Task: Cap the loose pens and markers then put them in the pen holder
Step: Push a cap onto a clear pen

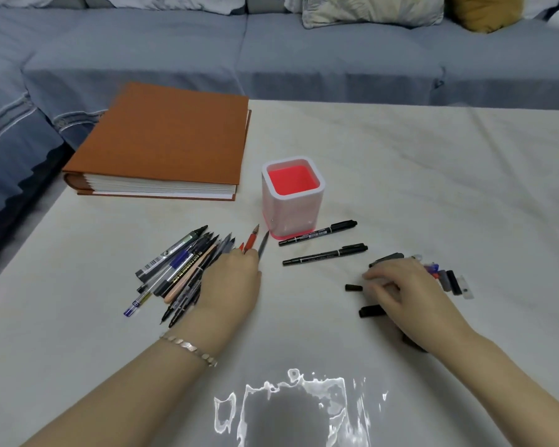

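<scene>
Lying under left grip (229, 282): pens (181, 269)

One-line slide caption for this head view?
Left hand on loose pen pile, right hand over scattered caps, empty pink square pen holder.

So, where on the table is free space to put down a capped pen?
Bare cloth lies right of the pen holder, and behind it beside the brown album. The near middle between both forearms is bare too. Crowded: the pen pile under the left hand, and the caps by the right hand.
</scene>
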